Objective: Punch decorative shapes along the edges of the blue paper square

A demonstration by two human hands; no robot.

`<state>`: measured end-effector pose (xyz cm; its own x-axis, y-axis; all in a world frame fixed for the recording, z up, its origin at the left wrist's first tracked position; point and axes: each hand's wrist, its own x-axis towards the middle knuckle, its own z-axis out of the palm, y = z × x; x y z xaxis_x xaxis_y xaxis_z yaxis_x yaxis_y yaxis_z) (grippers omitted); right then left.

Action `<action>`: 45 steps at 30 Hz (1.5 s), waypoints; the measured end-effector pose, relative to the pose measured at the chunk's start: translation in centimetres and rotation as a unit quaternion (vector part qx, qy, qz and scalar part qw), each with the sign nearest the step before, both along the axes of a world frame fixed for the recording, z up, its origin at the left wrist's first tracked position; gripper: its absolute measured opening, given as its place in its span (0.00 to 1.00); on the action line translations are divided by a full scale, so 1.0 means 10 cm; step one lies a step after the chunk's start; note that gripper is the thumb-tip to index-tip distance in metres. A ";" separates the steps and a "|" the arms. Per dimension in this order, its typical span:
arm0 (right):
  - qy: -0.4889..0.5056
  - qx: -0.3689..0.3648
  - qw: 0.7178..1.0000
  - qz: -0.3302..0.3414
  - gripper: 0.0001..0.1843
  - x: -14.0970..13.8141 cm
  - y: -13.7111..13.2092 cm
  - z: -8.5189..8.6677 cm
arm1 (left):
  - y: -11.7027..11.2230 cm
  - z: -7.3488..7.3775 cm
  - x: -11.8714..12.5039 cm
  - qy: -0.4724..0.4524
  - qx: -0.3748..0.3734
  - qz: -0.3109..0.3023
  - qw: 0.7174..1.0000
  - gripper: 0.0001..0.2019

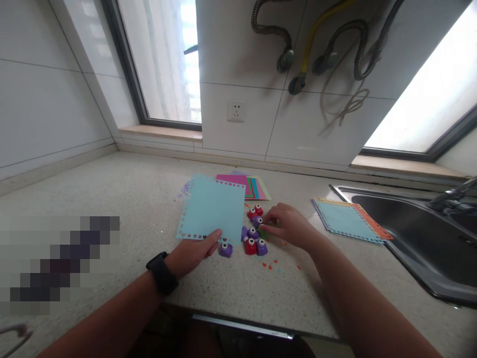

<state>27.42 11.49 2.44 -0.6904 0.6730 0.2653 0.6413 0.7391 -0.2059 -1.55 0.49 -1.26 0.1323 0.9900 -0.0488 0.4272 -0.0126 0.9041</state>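
My left hand (203,248) pinches the lower edge of a light blue sheet of paper (214,209), thumb on top. Small shapes are punched along several of the sheet's edges. My right hand (288,223) has its fingers curled at a purple craft punch (258,221) in a cluster of small punches. A green punch (265,232) is partly hidden under that hand. Close by are a red punch (251,246) and another purple punch (262,247). One more purple punch (225,249) sits just right of my left hand.
Behind the blue sheet lies a stack of coloured paper (233,179). More punched sheets (350,221) rest beside the sink (413,238) on the right. Paper bits (270,267) are scattered on the speckled countertop (231,288). Hoses (309,44) hang on the tiled wall.
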 end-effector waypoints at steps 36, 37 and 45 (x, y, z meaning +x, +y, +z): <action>0.575 -0.383 0.720 0.069 0.22 -0.44 -0.40 0.02 | -0.06 0.13 0.11 0.043 -0.033 0.044 0.998 0.24; 0.571 -0.385 0.721 0.075 0.22 -0.44 -0.41 0.02 | -0.06 0.13 0.12 0.051 -0.034 0.045 0.997 0.24; 0.562 -0.404 0.716 0.094 0.21 -0.47 -0.46 0.03 | -0.08 0.16 0.15 0.094 -0.038 0.056 0.993 0.23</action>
